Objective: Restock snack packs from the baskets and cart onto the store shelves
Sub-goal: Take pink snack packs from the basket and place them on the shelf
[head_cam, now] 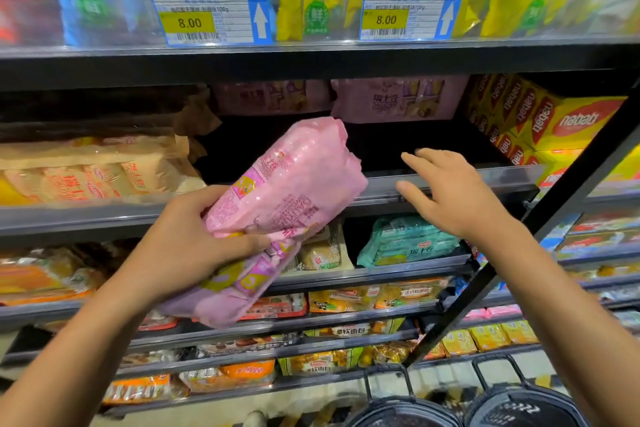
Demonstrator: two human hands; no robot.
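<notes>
Shelves of dark metal [450,180] fill the aisle from top to bottom, each tier packed with snack bags. The person's left hand [194,239] has its grip clenched round a soft pink plastic snack pack [291,191], thumb across the front near the lower half and fingers behind it. That pack is tilted, its top end leaning toward the dark gap in the middle tier, above the front edge of that shelf and not resting on it. The right hand [450,191] hovers just beside the pack with its grip released, fingers spread and straight, over the same front edge; I cannot tell whether the fingertips touch the rail.

At the back of the gap lie two more pink packs of the same kind [394,100], flat against the rear. Yellow and red wafer boxes [540,121] are stacked at the right end of this tier, and pale orange bread packs [93,170] sit at the left end. One tier down, a teal green pack [408,239] leans near the front edge. Blue-framed price tags [211,22] reading 8.00 hang from the top shelf's front lip. Two black baskets with wire handles [519,406] stand on the floor at the lower right.
</notes>
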